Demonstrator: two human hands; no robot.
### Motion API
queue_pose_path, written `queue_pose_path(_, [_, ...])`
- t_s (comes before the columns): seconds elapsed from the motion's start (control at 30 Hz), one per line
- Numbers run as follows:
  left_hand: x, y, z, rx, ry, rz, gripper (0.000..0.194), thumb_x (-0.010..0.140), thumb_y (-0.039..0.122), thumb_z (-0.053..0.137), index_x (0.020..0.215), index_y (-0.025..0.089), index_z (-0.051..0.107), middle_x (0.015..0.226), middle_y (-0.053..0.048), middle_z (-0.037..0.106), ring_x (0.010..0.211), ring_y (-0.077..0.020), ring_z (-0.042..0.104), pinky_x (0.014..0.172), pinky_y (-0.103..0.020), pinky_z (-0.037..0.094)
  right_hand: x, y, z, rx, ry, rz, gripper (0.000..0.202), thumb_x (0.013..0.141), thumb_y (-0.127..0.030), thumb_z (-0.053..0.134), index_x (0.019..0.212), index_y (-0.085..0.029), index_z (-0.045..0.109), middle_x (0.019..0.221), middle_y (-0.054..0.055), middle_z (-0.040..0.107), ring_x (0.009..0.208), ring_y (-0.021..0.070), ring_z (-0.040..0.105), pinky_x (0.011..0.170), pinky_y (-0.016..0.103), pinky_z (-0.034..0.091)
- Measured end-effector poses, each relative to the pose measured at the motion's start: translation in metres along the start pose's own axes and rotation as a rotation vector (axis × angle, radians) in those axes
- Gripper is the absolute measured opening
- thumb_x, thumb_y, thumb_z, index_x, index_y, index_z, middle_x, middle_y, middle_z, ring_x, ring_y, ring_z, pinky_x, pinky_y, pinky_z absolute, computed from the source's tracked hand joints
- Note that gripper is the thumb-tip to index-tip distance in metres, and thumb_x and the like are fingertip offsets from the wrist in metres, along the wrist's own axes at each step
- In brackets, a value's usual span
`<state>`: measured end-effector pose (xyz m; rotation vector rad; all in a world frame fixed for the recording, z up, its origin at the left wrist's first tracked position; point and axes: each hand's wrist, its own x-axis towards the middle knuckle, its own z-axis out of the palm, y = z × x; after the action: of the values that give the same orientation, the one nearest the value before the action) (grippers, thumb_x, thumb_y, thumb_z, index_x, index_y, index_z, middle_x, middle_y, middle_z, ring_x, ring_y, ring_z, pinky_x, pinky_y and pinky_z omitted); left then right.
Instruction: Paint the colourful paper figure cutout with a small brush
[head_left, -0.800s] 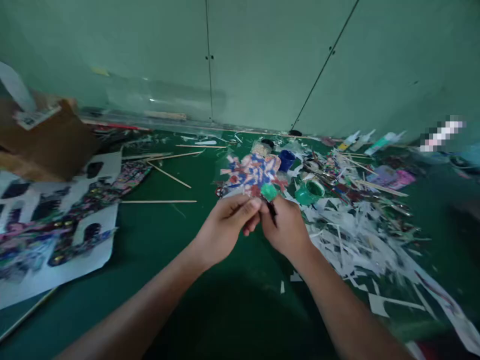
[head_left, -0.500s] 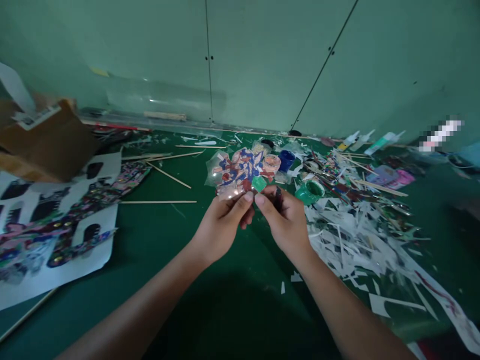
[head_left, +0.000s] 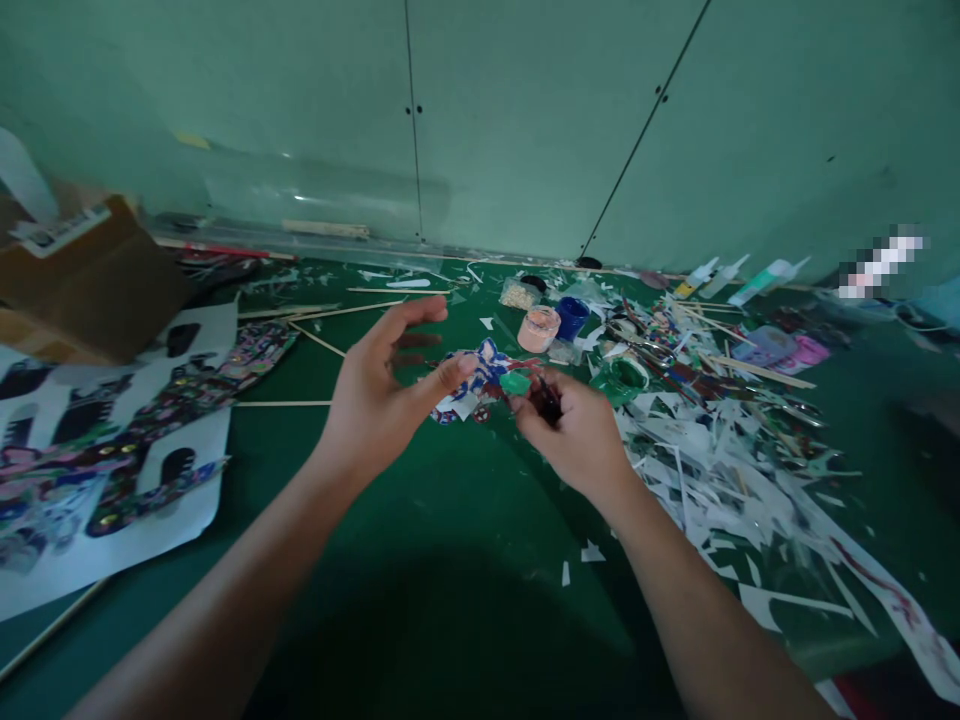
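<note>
My left hand (head_left: 375, 395) is open, its fingers spread and curved. Its thumb tip overlaps the edge of a painted cutout (head_left: 487, 368) patterned in blue, pink and white, and I cannot tell if it presses on it. My right hand (head_left: 574, 430) pinches the cutout by its green corner (head_left: 515, 383). A dark item or mark shows among the right fingers, too unclear to name. Just beyond the hands stand a jar of pale pink paint (head_left: 538, 330) and a jar of blue paint (head_left: 572, 318). Right of them is a jar of green paint (head_left: 626, 378).
White paper scraps (head_left: 697, 470) lie heaped on the right, with scissors and glue bottles (head_left: 765, 285) behind. Patterned cutouts on a white sheet (head_left: 202, 520) and a cardboard box (head_left: 97, 285) are at left. Thin wooden sticks (head_left: 281, 403) lie on the green table (head_left: 420, 600).
My left hand has let go, moved left and opened its fingers. The cutout has tipped to a flatter, narrower view, uncovering the pink jar. My right hand still grips it.
</note>
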<state>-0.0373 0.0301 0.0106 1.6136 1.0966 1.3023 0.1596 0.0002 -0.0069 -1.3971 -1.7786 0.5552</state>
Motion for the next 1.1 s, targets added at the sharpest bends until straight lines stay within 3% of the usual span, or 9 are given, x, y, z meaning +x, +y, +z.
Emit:
queue_pose_path(0.1, [0.002,0.009,-0.011,0.268,-0.128,0.092,0.058,0.071,0.038,0.077,0.126,0.033,0.059,0.118,-0.002,0.068,0.109,-0.0249,0.061,0.086,-0.031,0.048,-0.001,-0.001,0.000,0.019,-0.136,-0.017,0.014,0.077,-0.026,0.057,0.069,-0.020,0.048,0.054,-0.005,0.047,0.046,0.0077,0.041,0.045,0.021,0.030])
queue_pose_path(0.2, [-0.001,0.012,-0.009,0.368,-0.314,-0.113,0.042,0.071,0.047,0.074,0.109,0.029,0.070,0.095,-0.002,0.074,0.082,-0.0225,0.067,0.061,-0.027,0.048,-0.001,-0.004,0.000,0.058,-0.150,-0.012,0.012,0.079,-0.027,0.058,0.071,-0.020,0.051,0.056,-0.005,0.047,0.047,0.0076,0.042,0.046,0.021,0.030])
queue_pose_path(0.3, [-0.004,0.008,-0.001,0.255,-0.333,-0.227,0.023,0.073,0.043,0.072,0.080,0.020,0.072,0.069,-0.001,0.071,0.065,-0.0189,0.066,0.052,-0.024,0.046,-0.001,-0.004,-0.002,0.084,-0.071,0.011,0.013,0.082,-0.029,0.056,0.074,-0.019,0.053,0.057,-0.005,0.047,0.047,0.0073,0.040,0.046,0.021,0.029])
queue_pose_path(0.57, [-0.005,0.011,0.008,0.149,-0.357,-0.358,0.021,0.074,0.038,0.070,0.081,0.019,0.065,0.065,0.000,0.068,0.053,-0.0153,0.062,0.047,-0.024,0.047,-0.001,-0.004,-0.002,0.033,-0.083,-0.029,0.014,0.086,-0.030,0.052,0.076,-0.020,0.051,0.057,-0.005,0.045,0.047,0.0079,0.040,0.047,0.021,0.030])
queue_pose_path(0.67, [-0.003,0.008,0.004,0.355,-0.235,-0.282,0.019,0.077,0.039,0.066,0.077,0.020,0.063,0.059,0.000,0.064,0.051,-0.0157,0.060,0.045,-0.024,0.041,0.000,-0.001,-0.007,-0.003,0.052,-0.013,0.013,0.085,-0.027,0.050,0.075,-0.019,0.052,0.057,-0.005,0.047,0.048,0.0087,0.041,0.048,0.022,0.031])
queue_pose_path(0.73, [-0.001,0.005,-0.001,0.541,-0.023,-0.174,0.019,0.075,0.038,0.068,0.072,0.020,0.062,0.057,0.000,0.061,0.050,-0.0157,0.057,0.043,-0.024,0.036,0.002,0.002,-0.014,-0.007,0.262,0.026,0.016,0.086,-0.028,0.049,0.073,-0.020,0.051,0.055,-0.005,0.044,0.046,0.0086,0.037,0.047,0.022,0.030])
queue_pose_path(0.8, [0.001,0.001,-0.004,0.475,0.066,-0.141,0.023,0.074,0.041,0.069,0.071,0.020,0.062,0.058,-0.002,0.062,0.051,-0.0164,0.057,0.043,-0.025,0.036,0.005,0.007,-0.020,-0.023,0.358,0.056,0.020,0.087,-0.032,0.050,0.073,-0.020,0.054,0.054,-0.005,0.042,0.047,0.0093,0.036,0.049,0.023,0.031])
queue_pose_path(0.93, [0.000,-0.004,0.004,0.022,0.065,-0.242,0.026,0.074,0.045,0.071,0.077,0.020,0.064,0.070,-0.004,0.068,0.058,-0.0175,0.062,0.049,-0.027,0.047,0.008,0.016,-0.018,-0.119,0.249,0.039,0.026,0.087,-0.036,0.052,0.069,-0.019,0.054,0.054,-0.003,0.045,0.049,0.0110,0.041,0.050,0.024,0.032])
queue_pose_path(1.1, [-0.006,-0.005,0.020,-0.236,0.057,-0.378,0.026,0.070,0.038,0.077,0.084,0.018,0.068,0.081,-0.005,0.072,0.071,-0.0198,0.067,0.061,-0.030,0.053,0.004,0.017,-0.004,-0.056,0.124,0.113,0.027,0.087,-0.025,0.048,0.109,-0.019,0.063,0.061,-0.001,0.057,0.050,0.0127,0.049,0.053,0.026,0.035])
